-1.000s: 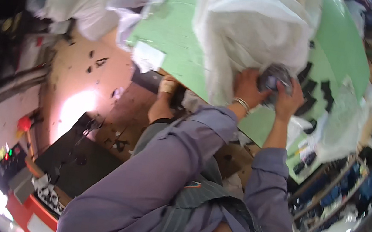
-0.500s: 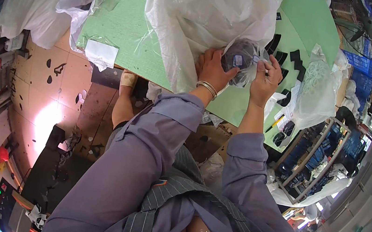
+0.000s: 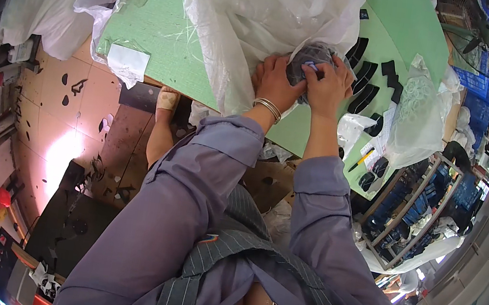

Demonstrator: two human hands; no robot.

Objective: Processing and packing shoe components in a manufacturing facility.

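Observation:
A dark, rounded bundle in clear plastic wrap (image 3: 314, 53) rests against the mouth of a big white woven sack (image 3: 263, 7). My left hand (image 3: 277, 83) grips the bundle's left side, thumb against it. From the right, my right hand (image 3: 326, 86) closes over the wrap, its thumb and fingers pressing near a small pale label (image 3: 313, 64). My two thumbs almost meet in the middle. What the bundle is made of cannot be made out, and its underside is hidden.
The sack lies on a green tabletop (image 3: 156, 24). Right of my hands lie curved black pieces (image 3: 364, 75), a yellow pen (image 3: 362, 159) and a clear bag of pale strands (image 3: 415, 113). A wooden rack (image 3: 409, 211) stands at the right, a fan (image 3: 485, 36) beyond. A white paper (image 3: 127, 64) sits at the left edge.
My right hand has moved left and up onto the bundle, closer to my left hand. The loose plastic at its right is now gathered in, and the label shows less.

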